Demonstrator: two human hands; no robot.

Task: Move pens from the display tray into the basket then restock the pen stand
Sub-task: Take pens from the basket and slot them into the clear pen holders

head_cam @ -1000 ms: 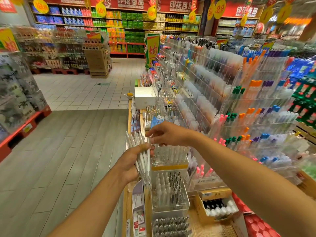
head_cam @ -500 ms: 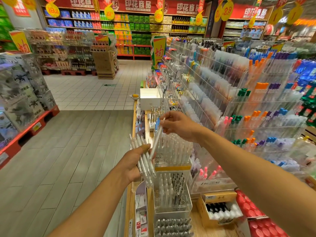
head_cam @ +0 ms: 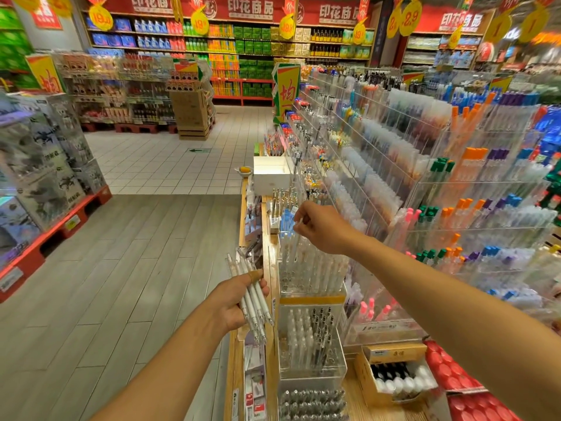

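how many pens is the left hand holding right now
About 5, though overlap may hide some. All sit in one bundle of white pens gripped by the left hand, fanned out beside the clear pen stand.

A wooden shelf (head_cam: 268,238) carries clear acrylic pen stands (head_cam: 312,354), a white box (head_cam: 271,177), and a cardboard box (head_cam: 368,381) of dark-capped bottles.
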